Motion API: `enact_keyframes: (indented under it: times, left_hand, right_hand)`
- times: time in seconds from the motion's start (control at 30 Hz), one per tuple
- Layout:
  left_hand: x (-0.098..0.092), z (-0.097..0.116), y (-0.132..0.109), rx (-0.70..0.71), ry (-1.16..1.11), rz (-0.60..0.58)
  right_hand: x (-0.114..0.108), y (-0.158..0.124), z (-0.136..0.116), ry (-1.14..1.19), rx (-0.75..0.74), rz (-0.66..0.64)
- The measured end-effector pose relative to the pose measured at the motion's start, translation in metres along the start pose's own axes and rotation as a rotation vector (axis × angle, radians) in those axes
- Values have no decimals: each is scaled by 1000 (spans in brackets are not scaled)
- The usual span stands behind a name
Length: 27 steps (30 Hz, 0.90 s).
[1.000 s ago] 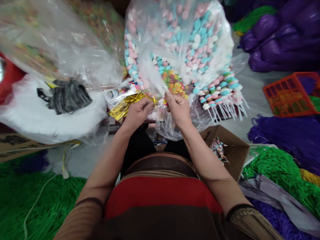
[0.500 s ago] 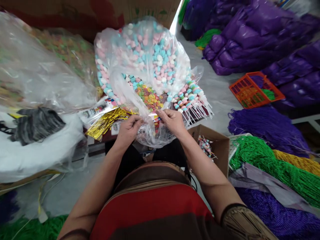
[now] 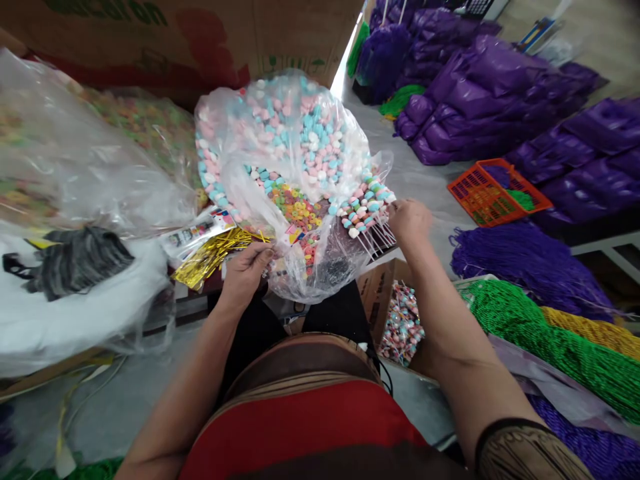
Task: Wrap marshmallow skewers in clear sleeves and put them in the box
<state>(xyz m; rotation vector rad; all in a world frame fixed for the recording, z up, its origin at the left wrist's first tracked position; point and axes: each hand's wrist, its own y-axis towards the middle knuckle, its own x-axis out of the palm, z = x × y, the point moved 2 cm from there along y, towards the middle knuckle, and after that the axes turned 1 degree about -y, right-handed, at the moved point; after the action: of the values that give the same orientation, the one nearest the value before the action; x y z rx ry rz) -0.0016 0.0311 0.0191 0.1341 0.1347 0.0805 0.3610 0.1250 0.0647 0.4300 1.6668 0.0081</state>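
Observation:
My left hand is closed, pinching the edge of a small clear plastic bag with a colourful printed patch, over the near side of the big bag. At the right, the fingers of my right hand are curled at the stick ends of a pile of candy skewers; the fingertips are partly hidden. The skewers carry pink, blue and white marshmallows. A large clear bag of marshmallows lies open ahead, with ring-shaped gummies showing in its near part. Gold twist ties lie left of it.
Printed clear bags lie beside the ties. Another bag of gummy rings is at left, near a grey-black cloth item. An open carton of wrapped skewers stands below my right forearm. Farther right are an orange basket and green bead strands.
My right hand has left the small bag and moved right to the skewers' stick ends. My left hand keeps its pinch. The view has shifted, showing more of the carton.

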Motion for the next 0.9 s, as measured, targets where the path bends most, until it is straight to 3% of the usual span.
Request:
enact_keyframes:
  times: [0.13, 0.23, 0.33, 0.43, 0.63, 0.9]
  left_hand:
    - [-7, -3, 2, 78, -59, 2]
    - [-10, -8, 3, 155, -97, 15]
    - [-10, -11, 4, 234, -133, 2]
    - [-11, -13, 4, 268, -167, -5]
    - [-15, -15, 5, 285, -171, 0]
    - [-19, -21, 3, 329, -125, -40]
  right_hand:
    - [1, -1, 14, 144, 59, 115]
    - [3, -10, 26, 404, 92, 198]
    - [3, -32, 27, 785, 133, 193]
    - [-2, -62, 16, 1038, 79, 118]
    - [-11, -103, -4, 1175, -9, -26]
    - [-8, -113, -11, 1197, -80, -89]
